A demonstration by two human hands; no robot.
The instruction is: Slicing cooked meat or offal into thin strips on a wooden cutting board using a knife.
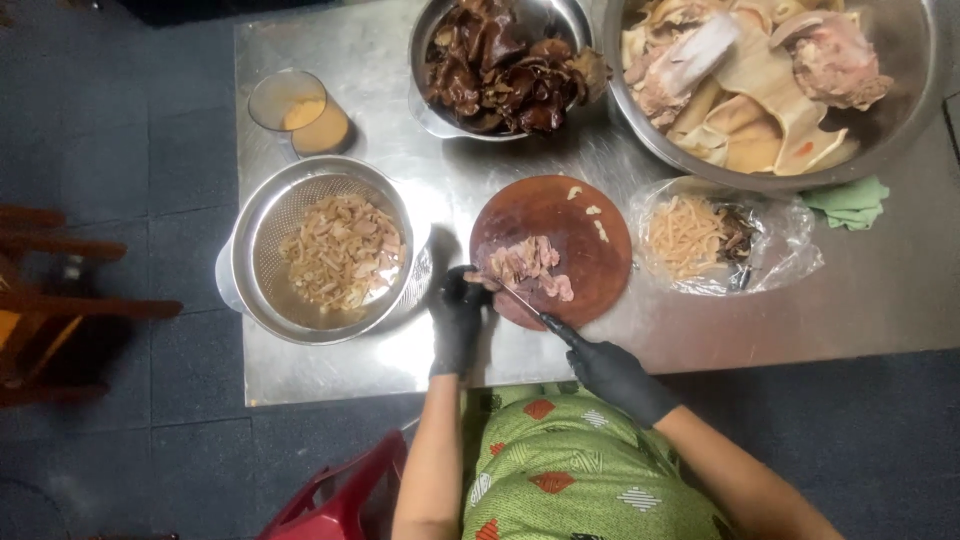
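A round reddish-brown cutting board point(585, 225) lies on a low steel table point(700, 320). Pale pinkish meat point(530, 265) sits on its near left part. My left hand point(457, 315), in a black glove, presses on the left end of the meat. In a black glove too, my right hand point(610, 375) grips a knife point(525, 303), whose thin blade points up-left into the meat by my left fingers. A few small pale bits lie at the board's far edge.
A steel colander point(262, 300) with cut pale strips stands left of the board. A plastic bag point(790, 255) of strips lies to the right. Behind are a bowl of dark mushrooms point(425, 60), a large bowl of pale offal point(900, 120), a plastic cup point(290, 105), a green cloth point(850, 203). A red stool point(345, 500) is below.
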